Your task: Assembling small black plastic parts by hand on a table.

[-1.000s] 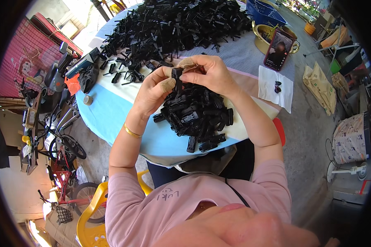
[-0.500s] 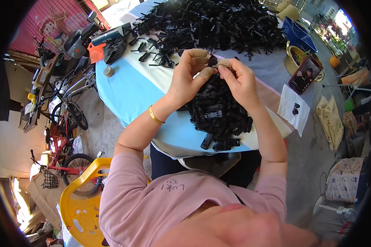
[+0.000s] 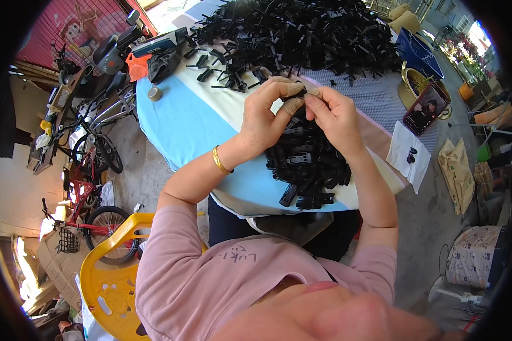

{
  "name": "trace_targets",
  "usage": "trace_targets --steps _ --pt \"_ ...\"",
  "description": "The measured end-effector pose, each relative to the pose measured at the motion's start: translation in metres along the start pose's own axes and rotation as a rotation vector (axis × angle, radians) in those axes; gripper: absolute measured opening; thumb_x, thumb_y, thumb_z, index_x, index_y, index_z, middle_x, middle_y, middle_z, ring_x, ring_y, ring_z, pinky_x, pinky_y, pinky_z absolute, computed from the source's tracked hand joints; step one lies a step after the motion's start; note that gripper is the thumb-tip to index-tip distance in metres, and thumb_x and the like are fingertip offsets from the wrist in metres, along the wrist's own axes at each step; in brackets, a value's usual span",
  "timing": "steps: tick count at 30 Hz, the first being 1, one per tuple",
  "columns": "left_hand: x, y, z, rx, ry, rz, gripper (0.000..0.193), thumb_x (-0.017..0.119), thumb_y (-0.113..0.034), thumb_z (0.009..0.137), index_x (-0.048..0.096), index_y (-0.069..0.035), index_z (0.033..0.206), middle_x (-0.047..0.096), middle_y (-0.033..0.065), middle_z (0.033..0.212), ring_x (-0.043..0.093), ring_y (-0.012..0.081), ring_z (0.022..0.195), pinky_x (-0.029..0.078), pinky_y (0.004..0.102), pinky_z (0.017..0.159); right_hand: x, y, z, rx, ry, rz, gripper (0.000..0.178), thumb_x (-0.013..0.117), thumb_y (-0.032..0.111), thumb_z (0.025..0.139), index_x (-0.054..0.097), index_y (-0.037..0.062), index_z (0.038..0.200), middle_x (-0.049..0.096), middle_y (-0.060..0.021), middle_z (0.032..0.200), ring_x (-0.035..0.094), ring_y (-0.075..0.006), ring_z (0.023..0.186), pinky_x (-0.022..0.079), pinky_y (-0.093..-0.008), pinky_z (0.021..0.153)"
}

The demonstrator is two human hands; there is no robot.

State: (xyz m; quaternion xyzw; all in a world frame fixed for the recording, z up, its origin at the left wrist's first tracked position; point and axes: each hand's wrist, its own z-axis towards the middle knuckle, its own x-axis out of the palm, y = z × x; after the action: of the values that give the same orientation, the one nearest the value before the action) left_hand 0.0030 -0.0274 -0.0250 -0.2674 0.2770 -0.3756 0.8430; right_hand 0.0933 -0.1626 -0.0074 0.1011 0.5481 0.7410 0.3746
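Above the nearer pile, my left hand (image 3: 265, 118) and my right hand (image 3: 337, 118) meet fingertip to fingertip. Both are closed on one small black plastic piece (image 3: 302, 92), mostly covered by the fingers, so its exact form cannot be made out. Beige coverings wrap several of my fingertips. Just below my hands lies a heap of dark plastic pieces (image 3: 307, 162), stacked close to the table's near edge. A far larger heap of black pieces with thin strap-like ends (image 3: 307, 40) spreads over the back of the table.
A cloth-covered round table (image 3: 173, 128) bears a tape roll (image 3: 155, 94), a dark bag (image 3: 164, 65) and a white paper (image 3: 404, 156). At right, a phone (image 3: 424, 108) leans by a gold-coloured pot (image 3: 407, 94). A yellow chair (image 3: 111, 278) and bicycles (image 3: 91, 193) stand left.
My hands sit slightly lower and to the right in the picture, still pinched together on the small black piece. The whole view has shifted a little too.
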Motion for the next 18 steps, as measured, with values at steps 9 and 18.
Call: trace_targets --steps 9,18 --pt "0.006 -0.006 0.002 -0.153 -0.080 -0.262 0.030 0.056 0.004 0.080 0.048 0.000 0.109 0.058 0.0106 0.101 0.059 0.0159 0.086 0.048 0.0279 0.076 0.002 0.002 0.005 -0.107 -0.098 -0.071 0.010 0.059 0.011 0.084 0.058 0.0013 0.083 0.054 0.0033 0.064 0.045 -0.0032 0.057 0.036 -0.0186 0.051" --pt "-0.012 0.004 0.016 -0.669 0.106 -1.162 0.034 0.039 -0.011 0.093 0.036 -0.001 0.125 0.053 0.0184 0.111 0.057 0.0250 0.099 0.050 0.0363 0.085 -0.013 0.011 0.001 -0.449 -0.121 -0.124 0.010 0.068 0.002 0.074 0.060 -0.0001 0.079 0.058 -0.0028 0.073 0.050 -0.0044 0.059 0.039 -0.0168 0.051"
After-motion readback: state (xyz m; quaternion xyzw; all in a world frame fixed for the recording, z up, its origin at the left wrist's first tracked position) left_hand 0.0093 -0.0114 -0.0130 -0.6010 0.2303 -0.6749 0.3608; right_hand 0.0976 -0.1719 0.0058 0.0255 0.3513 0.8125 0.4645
